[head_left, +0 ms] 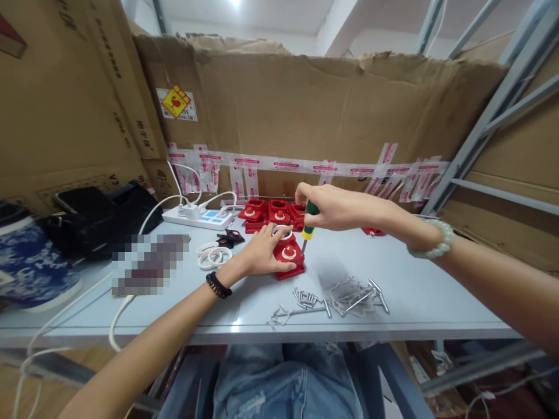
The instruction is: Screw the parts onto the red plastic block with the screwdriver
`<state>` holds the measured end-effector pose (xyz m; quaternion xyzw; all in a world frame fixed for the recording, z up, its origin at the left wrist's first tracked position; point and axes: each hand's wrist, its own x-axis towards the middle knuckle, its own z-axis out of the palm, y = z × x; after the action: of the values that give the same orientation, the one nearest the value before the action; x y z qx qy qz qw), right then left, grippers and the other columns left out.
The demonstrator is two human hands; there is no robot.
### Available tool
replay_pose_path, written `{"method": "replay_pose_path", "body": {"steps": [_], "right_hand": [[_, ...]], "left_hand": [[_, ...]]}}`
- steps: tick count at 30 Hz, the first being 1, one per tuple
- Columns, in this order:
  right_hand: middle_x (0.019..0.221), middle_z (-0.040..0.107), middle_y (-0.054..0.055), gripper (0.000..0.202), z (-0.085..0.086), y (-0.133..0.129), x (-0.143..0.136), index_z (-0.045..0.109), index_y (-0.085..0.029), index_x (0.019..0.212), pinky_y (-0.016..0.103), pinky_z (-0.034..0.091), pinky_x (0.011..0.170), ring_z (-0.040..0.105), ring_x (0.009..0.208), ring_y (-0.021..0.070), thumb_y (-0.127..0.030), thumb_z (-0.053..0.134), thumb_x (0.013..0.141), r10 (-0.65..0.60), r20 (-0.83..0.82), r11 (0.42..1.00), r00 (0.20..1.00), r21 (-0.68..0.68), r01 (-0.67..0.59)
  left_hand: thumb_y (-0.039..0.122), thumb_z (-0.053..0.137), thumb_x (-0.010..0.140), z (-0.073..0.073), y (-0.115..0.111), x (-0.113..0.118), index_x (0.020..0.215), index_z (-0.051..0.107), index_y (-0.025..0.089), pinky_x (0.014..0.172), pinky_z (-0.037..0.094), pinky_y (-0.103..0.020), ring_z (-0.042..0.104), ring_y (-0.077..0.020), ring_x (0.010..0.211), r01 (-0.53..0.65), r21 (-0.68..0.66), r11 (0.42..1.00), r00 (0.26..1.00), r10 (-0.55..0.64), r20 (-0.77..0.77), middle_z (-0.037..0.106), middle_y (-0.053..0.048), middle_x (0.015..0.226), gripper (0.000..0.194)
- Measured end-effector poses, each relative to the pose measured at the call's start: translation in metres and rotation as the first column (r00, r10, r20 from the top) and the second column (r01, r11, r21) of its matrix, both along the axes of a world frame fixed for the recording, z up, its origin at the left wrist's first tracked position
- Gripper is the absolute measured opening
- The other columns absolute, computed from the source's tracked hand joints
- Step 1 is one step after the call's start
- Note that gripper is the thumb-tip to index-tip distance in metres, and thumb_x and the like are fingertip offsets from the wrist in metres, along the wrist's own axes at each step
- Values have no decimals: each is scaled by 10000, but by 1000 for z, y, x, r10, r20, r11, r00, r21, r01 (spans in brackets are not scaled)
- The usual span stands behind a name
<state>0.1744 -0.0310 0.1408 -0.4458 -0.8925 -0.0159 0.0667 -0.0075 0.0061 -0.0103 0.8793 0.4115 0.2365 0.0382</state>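
Observation:
A red plastic housing (293, 266) with a round red knob and a white ring on its face lies on the table. My left hand (264, 251) grips it from the left, its fingers along the top and its thumb at the near side. My right hand (325, 206) is wrapped round the green and yellow handle of a screwdriver (307, 231). The screwdriver stands nearly upright, its tip at the housing's right edge. Whether a screw sits under the tip cannot be made out. Small metal screws (304, 298) lie in a pile just in front of the housing.
T-shaped metal rods (358, 299) with thin chains lie at the front. White rings (213, 256) and black pieces (230, 238) are to the left. More red housings (254, 212) stand behind, near a power strip (198, 218). Cardboard (305, 110) walls off the back.

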Motion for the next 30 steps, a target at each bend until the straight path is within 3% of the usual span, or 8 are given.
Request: {"method": "replay_pose_path", "body": {"steps": [4, 6, 12, 18, 21, 24, 27, 30], "right_hand": [[657, 501, 58, 185, -8, 2, 0, 494, -172, 814, 298, 256, 493, 449, 567, 167, -351, 536, 802, -137, -14, 970, 990, 199, 137], [657, 503, 57, 149, -11, 6, 0, 494, -169, 843, 298, 250, 497, 450, 573, 168, -317, 486, 829, -128, -27, 962, 991, 240, 130], [874, 556, 45, 200, -1, 3, 1, 464, -215, 847, 284, 347, 585, 480, 718, 162, -156, 576, 691, 133, -19, 991, 991, 37, -132], [746, 528, 72, 122, -12, 10, 1, 479, -183, 802, 309, 307, 548, 458, 633, 173, -302, 509, 806, -53, 21, 980, 998, 191, 48], [805, 554, 72, 68, -12, 14, 3, 488, -188, 845, 304, 334, 587, 486, 710, 179, -205, 498, 781, 15, -41, 988, 999, 156, -8], [921, 561, 70, 196, -8, 11, 5, 491, -198, 882, 292, 361, 619, 496, 813, 188, -186, 561, 700, 90, -64, 994, 994, 60, -86], [824, 568, 64, 109, -7, 8, 4, 490, -189, 828, 309, 356, 610, 491, 744, 186, -255, 525, 749, 17, -66, 997, 998, 76, -12], [826, 565, 64, 109, -13, 8, 2, 477, -178, 868, 309, 366, 637, 495, 738, 176, -187, 476, 759, 14, -133, 992, 991, 125, 3]], "left_hand": [[650, 600, 625, -1, 1, 0, 1332, 327, 274, 872, 400, -473, 448, -313, 1027, -4, -2, 1000, 1000, 4, 4, 421, -95, 1115, 846], [657, 598, 624, -1, 1, 0, 1342, 311, 287, 883, 389, -486, 435, -325, 1056, -7, -4, 1000, 1000, 7, 12, 415, -98, 1143, 858], [650, 598, 629, -1, 0, 0, 1330, 322, 289, 872, 404, -483, 451, -316, 1030, -6, -5, 1000, 1000, 6, 3, 425, -89, 1098, 835], [658, 591, 633, -1, 0, 0, 1339, 309, 279, 862, 414, -488, 446, -327, 1040, -21, 5, 1000, 999, 21, -28, 415, -99, 1119, 849], [648, 597, 636, -1, 0, 0, 1351, 292, 284, 866, 411, -495, 443, -328, 1047, -12, 6, 1000, 1000, 12, -26, 412, -101, 1136, 859], [645, 592, 643, 0, -1, 0, 1344, 302, 275, 862, 417, -483, 454, -317, 1027, -7, 6, 1000, 1000, 7, -29, 416, -99, 1120, 843], [645, 596, 639, 0, 0, 1, 1338, 314, 261, 862, 418, -477, 453, -319, 1028, -19, 8, 1000, 999, 19, -30, 413, -102, 1110, 846], [644, 601, 635, 0, 0, 1, 1344, 303, 275, 875, 409, -486, 443, -325, 1046, -18, 3, 1000, 999, 18, -29, 412, -98, 1119, 853]]}}
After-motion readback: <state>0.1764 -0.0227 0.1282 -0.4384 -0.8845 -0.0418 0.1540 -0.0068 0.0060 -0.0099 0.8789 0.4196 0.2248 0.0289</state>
